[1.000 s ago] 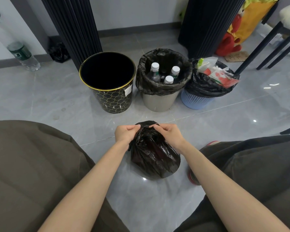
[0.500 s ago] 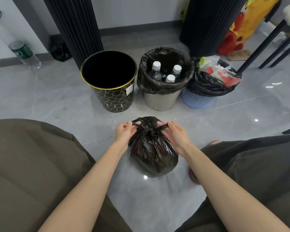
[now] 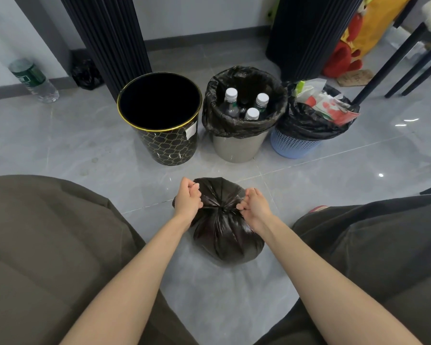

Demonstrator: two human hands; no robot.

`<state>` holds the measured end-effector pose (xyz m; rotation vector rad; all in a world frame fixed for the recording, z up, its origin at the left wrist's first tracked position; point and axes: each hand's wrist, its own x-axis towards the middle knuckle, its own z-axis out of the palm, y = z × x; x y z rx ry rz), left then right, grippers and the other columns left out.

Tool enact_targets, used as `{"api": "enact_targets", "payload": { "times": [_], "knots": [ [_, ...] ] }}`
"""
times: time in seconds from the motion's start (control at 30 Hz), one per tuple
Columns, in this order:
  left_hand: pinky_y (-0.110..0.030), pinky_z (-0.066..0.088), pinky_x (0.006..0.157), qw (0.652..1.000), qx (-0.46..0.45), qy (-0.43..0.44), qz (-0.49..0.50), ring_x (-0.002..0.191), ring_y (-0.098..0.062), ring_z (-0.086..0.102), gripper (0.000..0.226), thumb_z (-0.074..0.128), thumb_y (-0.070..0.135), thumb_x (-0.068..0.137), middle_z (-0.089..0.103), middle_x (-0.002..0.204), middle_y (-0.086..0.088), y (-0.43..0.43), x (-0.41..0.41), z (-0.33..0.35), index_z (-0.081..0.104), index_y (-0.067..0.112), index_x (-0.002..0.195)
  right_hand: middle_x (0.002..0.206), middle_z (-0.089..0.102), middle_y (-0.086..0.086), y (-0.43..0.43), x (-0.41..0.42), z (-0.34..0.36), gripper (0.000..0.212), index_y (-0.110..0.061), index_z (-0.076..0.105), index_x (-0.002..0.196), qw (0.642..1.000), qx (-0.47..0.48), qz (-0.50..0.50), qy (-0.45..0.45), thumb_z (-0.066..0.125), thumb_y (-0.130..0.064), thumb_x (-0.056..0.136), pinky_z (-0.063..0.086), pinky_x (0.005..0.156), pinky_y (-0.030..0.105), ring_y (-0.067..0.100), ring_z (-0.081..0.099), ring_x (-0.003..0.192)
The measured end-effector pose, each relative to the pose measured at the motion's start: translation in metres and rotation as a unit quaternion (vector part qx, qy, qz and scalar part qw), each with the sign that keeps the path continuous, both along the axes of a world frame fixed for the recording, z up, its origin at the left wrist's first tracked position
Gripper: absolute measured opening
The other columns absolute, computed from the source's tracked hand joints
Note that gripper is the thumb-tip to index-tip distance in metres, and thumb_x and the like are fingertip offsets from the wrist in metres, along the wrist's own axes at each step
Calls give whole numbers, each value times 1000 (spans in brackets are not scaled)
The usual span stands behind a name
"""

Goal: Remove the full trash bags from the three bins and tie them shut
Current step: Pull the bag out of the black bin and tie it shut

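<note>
The floor [image 3: 60,145] is made of shiny grey tiles. Three bins stand on it in a row: a black and gold bin [image 3: 169,145] on the left, a grey bin [image 3: 237,148] in the middle and a blue basket bin [image 3: 291,145] on the right. A full black trash bag [image 3: 224,235] sits in front of them. A plastic bottle [image 3: 35,80] lies by the far left wall.

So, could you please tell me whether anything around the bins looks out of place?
Yes: a plastic bottle lies tipped over on the floor by the left wall, well away from the three bins, rather than in the grey bin with the others.
</note>
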<state>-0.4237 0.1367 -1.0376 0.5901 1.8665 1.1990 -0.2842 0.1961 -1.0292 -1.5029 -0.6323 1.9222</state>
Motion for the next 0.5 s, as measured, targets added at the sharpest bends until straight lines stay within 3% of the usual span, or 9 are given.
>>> {"api": "enact_targets", "payload": {
  "times": [0.1,0.27,0.5],
  "knots": [
    [-19,31,45,1000,-1,-13,7,56,-12,29,26,35,10,100,33,67,-1,-3,0,-3,31,17,74,35,24,-11,5,8,-3,35,-15,34,68,1000,-18,-15,-2,20,-1,98,27,37,16,3,19,29],
    [-23,32,48,1000,14,-2,-27,55,-11,29,25,37,12,99,34,65,0,2,0,5,32,16,75,39,24,-11,12,8,4,33,-16,36,68,998,14,58,-33,25,-2,95,25,49,22,5,20,34],
    [-24,36,48,1000,-5,14,10,56,-14,31,26,35,10,99,36,66,-1,-12,-2,-8,32,17,74,40,26,-7,4,12,-14,36,-13,36,66,999,-36,6,-24,22,0,96,25,36,17,4,20,29]
  ]
}}
